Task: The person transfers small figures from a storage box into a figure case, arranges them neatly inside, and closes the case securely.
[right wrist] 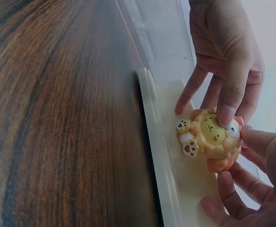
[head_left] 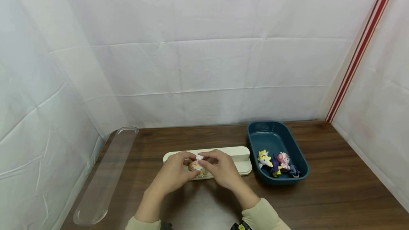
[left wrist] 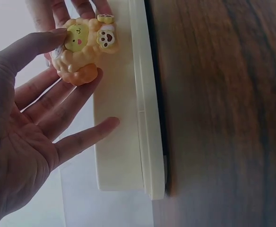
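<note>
Between both hands is a small toy figurine (head_left: 196, 166), held just above a long cream stepped stand (head_left: 241, 153). In the left wrist view, the figurine (left wrist: 76, 59) has a fluffy orange-yellow body, a yellow smiling face and paw-print feet. My left hand (head_left: 175, 170) pinches it from the left, the thumb near its face and fingers behind. From the other side my right hand (head_left: 222, 169) grips it near the white piece at its head, as the right wrist view shows around the figurine (right wrist: 213, 135). Fingers partly cover its back and head.
A dark blue tray (head_left: 303, 157) stands right of the stand, with several small figurines (head_left: 277, 163) heaped at its near end. On the left of the wooden table (head_left: 332, 187) lies a long clear plastic cover (head_left: 107, 178). White cloth walls (head_left: 207, 66) rise around the table.
</note>
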The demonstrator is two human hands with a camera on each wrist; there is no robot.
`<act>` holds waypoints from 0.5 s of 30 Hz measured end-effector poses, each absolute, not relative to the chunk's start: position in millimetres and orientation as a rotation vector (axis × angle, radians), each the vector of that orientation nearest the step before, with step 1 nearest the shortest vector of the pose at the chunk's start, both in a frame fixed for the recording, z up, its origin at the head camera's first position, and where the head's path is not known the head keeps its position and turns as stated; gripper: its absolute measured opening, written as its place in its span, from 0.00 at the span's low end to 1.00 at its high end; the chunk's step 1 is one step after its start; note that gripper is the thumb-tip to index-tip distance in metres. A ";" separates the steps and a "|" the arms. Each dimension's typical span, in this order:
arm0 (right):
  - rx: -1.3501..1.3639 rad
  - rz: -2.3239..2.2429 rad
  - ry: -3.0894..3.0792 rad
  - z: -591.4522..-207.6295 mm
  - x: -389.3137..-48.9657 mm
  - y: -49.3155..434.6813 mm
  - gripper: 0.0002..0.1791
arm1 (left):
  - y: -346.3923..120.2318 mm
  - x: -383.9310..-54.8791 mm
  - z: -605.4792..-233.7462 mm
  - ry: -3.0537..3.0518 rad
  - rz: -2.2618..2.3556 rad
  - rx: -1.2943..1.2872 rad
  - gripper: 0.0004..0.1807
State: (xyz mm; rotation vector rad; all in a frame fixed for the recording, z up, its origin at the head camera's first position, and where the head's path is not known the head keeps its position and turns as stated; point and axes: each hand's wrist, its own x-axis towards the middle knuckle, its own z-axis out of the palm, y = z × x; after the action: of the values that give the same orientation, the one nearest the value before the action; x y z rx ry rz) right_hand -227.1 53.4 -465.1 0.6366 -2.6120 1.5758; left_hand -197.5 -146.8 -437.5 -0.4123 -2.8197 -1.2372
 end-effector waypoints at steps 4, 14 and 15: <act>0.642 1.581 -2.609 -467.1 -227.9 52.7 0.14 | -148.1 -199.2 -439.8 -2.816 -1.208 -0.424 0.19; 0.722 1.625 -2.595 -471.3 -226.9 49.0 0.18 | -154.6 -201.5 -441.6 -2.804 -1.209 -0.403 0.18; 0.729 1.631 -2.597 -471.4 -226.6 48.5 0.18 | -155.9 -201.6 -441.6 -2.805 -1.207 -0.395 0.18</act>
State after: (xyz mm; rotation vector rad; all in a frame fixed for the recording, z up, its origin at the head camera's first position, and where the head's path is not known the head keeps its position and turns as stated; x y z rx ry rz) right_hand -226.6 48.5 -471.4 0.7292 -2.5974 1.6310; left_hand -201.6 -155.9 -441.6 -0.3946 -2.8053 -1.2067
